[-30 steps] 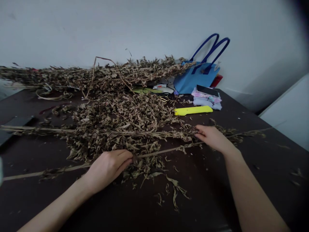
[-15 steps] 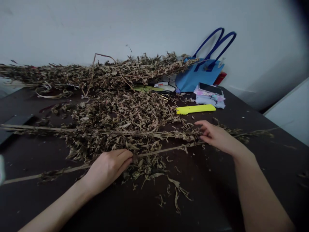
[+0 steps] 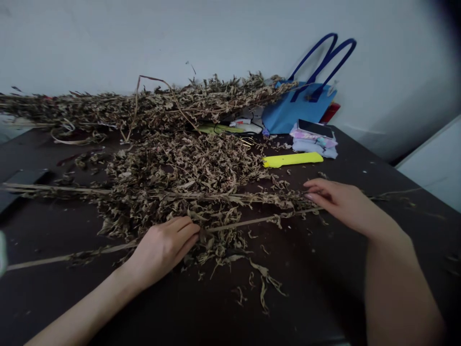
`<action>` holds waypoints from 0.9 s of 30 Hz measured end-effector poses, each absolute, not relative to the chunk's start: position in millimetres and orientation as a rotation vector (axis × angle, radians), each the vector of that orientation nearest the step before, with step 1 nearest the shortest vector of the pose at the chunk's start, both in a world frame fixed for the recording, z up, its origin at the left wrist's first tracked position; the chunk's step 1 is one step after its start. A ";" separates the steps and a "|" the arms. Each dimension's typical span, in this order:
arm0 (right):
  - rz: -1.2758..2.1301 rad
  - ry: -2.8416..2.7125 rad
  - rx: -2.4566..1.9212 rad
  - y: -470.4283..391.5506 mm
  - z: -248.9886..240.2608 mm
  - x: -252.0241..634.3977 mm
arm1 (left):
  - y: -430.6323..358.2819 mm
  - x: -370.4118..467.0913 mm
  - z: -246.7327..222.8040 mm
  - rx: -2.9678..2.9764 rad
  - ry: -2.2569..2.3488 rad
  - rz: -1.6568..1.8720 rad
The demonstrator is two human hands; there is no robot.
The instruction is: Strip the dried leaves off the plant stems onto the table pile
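Observation:
My left hand (image 3: pixel 166 244) is closed, thumb and fingers together around a long dried stalk (image 3: pixel 248 223) that slants across the table. Beyond it lies a bundle of thin dried stalks (image 3: pixel 169 195) with withered leaves. At the right end of this bundle is my right hand (image 3: pixel 342 202). Its thumb and forefinger come close together in a loose pinch over the leafy tips; what lies between them is too small to make out. A heap of crumpled dry leaves (image 3: pixel 201 166) spreads behind the bundle. Several loose leaves (image 3: pixel 264 276) lie in front of my left hand.
A thick pile of dried leafy stems (image 3: pixel 173 105) runs along the wall. At the back right are a blue bag (image 3: pixel 295 110), a phone (image 3: pixel 315 128) on a folded cloth packet (image 3: pixel 313 146), and a bright yellow tool (image 3: pixel 293 160). A dark flat object (image 3: pixel 27 178) sits at left.
My right hand has moved slightly right and away from me, its fingers drawn closer together than before. My left hand stays on its stalk. The whole view has shifted a little.

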State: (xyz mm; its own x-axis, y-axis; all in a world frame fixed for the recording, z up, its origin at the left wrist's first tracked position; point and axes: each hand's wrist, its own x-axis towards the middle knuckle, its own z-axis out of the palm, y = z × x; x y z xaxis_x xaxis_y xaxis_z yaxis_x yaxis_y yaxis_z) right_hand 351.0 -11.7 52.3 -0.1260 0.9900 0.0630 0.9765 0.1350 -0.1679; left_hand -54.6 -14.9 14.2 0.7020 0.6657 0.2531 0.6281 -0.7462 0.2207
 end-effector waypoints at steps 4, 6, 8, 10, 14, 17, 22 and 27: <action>0.035 -2.173 -1.966 -17.7 60.7 345.0 | -15.1 -55.7 12.1 2.771 1.074 0.492; 0.079 -2.211 -1.955 -18.8 62.6 340.9 | -15.1 -56.3 10.7 2.778 1.068 0.508; 0.142 -2.275 -1.941 -17.8 61.8 336.7 | -15.1 -56.6 9.8 2.791 1.059 0.521; 0.185 -2.328 -1.918 -14.7 58.3 332.6 | -15.0 -56.6 9.5 2.806 1.049 0.527; 0.121 -2.354 -1.845 -5.4 44.8 325.5 | -15.3 -55.9 10.0 2.828 1.024 0.536; 0.044 -2.390 -1.854 1.0 32.3 321.1 | -15.6 -55.7 10.4 2.834 1.016 0.544; -0.147 -2.438 -1.925 8.2 19.8 317.5 | -15.2 -55.9 11.2 2.836 1.028 0.538; -0.244 -2.358 -1.956 9.5 19.8 315.1 | -15.8 -55.5 15.0 2.802 0.963 0.561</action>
State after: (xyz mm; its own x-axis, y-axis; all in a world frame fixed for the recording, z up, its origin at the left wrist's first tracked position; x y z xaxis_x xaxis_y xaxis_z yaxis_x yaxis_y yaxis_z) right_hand 315.1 9.5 19.8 -0.1887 0.9700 0.1531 0.9808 0.1785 0.0784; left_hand -55.5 -15.8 15.0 0.7280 0.6145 0.3039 0.5677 -0.7889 0.2353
